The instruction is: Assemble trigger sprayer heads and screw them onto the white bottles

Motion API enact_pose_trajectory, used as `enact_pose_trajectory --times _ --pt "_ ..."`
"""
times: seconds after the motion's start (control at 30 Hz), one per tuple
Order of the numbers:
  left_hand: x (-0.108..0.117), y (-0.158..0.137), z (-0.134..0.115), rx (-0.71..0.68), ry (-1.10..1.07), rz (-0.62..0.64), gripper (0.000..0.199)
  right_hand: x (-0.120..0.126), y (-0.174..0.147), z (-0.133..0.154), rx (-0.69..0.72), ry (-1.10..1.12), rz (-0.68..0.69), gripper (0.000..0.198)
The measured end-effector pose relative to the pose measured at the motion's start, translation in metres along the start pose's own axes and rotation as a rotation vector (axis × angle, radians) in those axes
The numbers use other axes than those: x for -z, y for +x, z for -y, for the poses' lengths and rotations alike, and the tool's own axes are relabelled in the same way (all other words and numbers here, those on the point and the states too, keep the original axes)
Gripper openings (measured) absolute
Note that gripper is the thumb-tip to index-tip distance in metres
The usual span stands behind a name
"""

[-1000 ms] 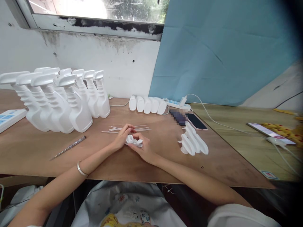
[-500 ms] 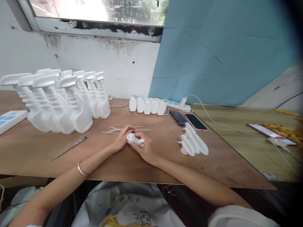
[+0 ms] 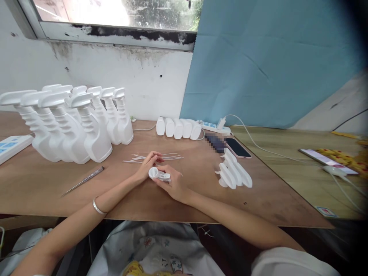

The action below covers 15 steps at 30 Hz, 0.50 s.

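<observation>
My right hand [image 3: 174, 184] grips a white spray head [image 3: 158, 174] between thumb and fingers, its round open collar facing up and left. Just behind and to the left, my left hand [image 3: 148, 164] rests with loosely curved fingers apart, close to the spray head; nothing shows in them, and its thumb side is partly hidden. Beyond both hands, several thin white tubes [image 3: 135, 158] lie across the brown tabletop [image 3: 120, 191].
White spray bottles [image 3: 97, 142] crowd the left, with a screwdriver [image 3: 86, 179] before them. Small white bottles [image 3: 178, 128] line the back. More white spray heads [image 3: 235, 172] lie at right near a phone [image 3: 238, 148]. Power strips [image 3: 215, 127] and a cable [image 3: 267, 147] are around.
The spray head has moved slightly left and toward me in my right hand, and its collar has turned. My left hand's fingers are now a little farther from it.
</observation>
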State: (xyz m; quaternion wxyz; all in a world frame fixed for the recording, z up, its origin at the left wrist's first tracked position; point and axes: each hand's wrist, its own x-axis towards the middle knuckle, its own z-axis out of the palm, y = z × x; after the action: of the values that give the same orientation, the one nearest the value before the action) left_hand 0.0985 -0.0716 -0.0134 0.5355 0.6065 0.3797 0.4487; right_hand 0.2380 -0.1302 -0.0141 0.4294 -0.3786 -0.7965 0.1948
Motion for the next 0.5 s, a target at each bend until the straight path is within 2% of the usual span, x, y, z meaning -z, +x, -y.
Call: enact_pose_trajectory --times 0.17,0.4,0.5 --pt "-0.0027 -0.0031 -0.0024 0.029 -0.069 0.023 0.025 0.0045 0.0051 -0.0076 -0.087 0.009 -0.090 0.025" --pt "0.0007 0.0008 0.0041 0.055 -0.080 0.018 0.028 0.0028 0.0005 -0.0069 0.008 -0.096 0.011 0.026" --pt "0.0003 0.0010 0.0039 0.067 -0.110 0.021 0.029 0.0023 0.0020 -0.0072 -0.022 -0.041 -0.007 0.026"
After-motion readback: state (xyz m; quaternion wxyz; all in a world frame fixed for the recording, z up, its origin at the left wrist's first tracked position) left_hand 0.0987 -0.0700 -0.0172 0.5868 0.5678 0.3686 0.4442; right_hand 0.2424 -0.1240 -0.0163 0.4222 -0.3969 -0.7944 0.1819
